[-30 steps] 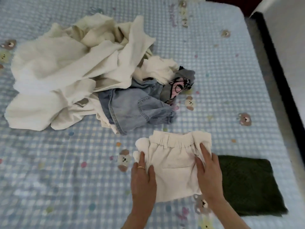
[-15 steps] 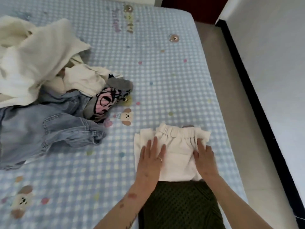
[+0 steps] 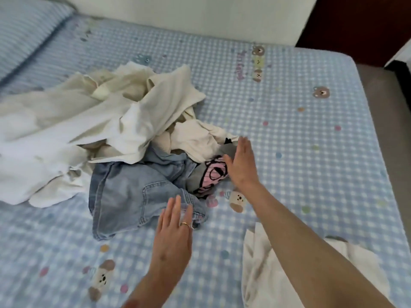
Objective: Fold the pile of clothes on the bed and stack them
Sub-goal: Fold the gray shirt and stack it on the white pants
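A heap of cream and white clothes (image 3: 84, 127) lies on the bed's left half. Light blue denim (image 3: 131, 192) spills from its front edge. A grey garment with a pink and black print (image 3: 211, 174) sits at the heap's right end. My right hand (image 3: 241, 163) is flat and open, right beside that grey garment, fingers pointing away from me. My left hand (image 3: 174, 232) hovers open over the near corner of the denim, a ring on one finger. The folded cream shorts (image 3: 262, 270) lie at the lower right, partly hidden under my right forearm.
The blue checked bed sheet (image 3: 300, 152) with bear prints stretches to the right and front. A striped pillow (image 3: 26, 34) is at the far left corner. The bed's right edge (image 3: 378, 134) drops to a grey floor; a white headboard runs along the back.
Both hands have let go of the folded cream shorts and reached out to the heap. The view has swung left and up; the dark green folded item is out of sight.
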`<state>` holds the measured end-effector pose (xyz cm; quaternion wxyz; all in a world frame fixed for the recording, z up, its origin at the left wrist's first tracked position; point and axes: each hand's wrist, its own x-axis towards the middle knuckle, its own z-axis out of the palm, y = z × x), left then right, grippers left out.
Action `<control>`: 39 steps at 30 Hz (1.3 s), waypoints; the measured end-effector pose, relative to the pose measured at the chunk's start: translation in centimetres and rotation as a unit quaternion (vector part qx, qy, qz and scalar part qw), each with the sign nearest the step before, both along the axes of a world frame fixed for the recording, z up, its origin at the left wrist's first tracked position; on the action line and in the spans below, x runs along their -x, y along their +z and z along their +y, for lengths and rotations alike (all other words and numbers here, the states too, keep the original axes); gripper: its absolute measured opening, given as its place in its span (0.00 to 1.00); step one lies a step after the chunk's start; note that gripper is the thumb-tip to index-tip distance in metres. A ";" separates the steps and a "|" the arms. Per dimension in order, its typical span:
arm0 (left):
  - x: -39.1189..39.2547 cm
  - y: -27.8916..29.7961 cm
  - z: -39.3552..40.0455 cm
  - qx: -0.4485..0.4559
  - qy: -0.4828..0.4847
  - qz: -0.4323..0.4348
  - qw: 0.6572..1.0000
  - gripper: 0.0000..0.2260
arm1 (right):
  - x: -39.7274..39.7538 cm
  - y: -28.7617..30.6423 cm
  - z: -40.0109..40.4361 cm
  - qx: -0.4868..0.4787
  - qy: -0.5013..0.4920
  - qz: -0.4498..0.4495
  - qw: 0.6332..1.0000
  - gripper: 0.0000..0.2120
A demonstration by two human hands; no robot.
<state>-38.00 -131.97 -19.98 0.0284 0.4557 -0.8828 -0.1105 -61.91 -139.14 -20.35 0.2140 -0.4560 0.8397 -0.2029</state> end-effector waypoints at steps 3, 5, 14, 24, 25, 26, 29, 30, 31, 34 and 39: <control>-3.0 -0.8 -5.7 0.017 -0.022 -0.109 0.994 0.31 | 1.5 -1.1 -2.2 -0.138 0.052 0.143 0.979 0.38; -4.2 -2.9 -7.2 -0.035 -0.032 -0.173 0.984 0.29 | 1.0 -1.4 -0.8 -0.166 0.074 0.159 0.970 0.25; -4.1 -3.4 -6.0 -0.149 0.000 -0.158 0.976 0.26 | -9.9 4.8 17.8 0.045 0.049 0.009 0.998 0.04; -17.7 7.0 9.8 -0.430 0.156 0.232 0.858 0.11 | -27.6 10.4 29.0 -0.021 0.170 -0.008 0.985 0.19; -19.2 6.6 10.6 -0.429 0.155 0.210 0.865 0.11 | -29.4 9.4 29.7 -0.032 0.176 -0.016 0.984 0.21; -21.0 5.9 11.3 -0.419 0.149 0.177 0.878 0.12 | -31.3 8.4 30.5 -0.045 0.173 -0.039 0.983 0.22; -25.2 3.0 13.2 -0.392 0.086 0.071 0.913 0.15 | -35.3 5.7 32.7 -0.072 0.109 -0.148 0.980 0.17; -26.0 2.1 13.7 -0.387 0.048 0.046 0.920 0.16 | -35.9 4.7 33.6 -0.096 0.057 -0.191 0.975 0.18; -26.6 1.3 14.1 -0.382 0.010 0.028 0.924 0.17 | -36.4 3.7 34.5 -0.114 0.021 -0.197 0.974 0.18; -26.1 -0.3 14.6 -0.340 -0.046 0.022 0.939 0.19 | -36.9 1.7 36.5 -0.166 -0.024 -0.119 0.979 0.18; -22.4 -2.7 13.8 -0.333 0.009 0.040 0.942 0.23 | -35.7 0.0 37.0 -0.199 0.003 0.104 0.975 0.31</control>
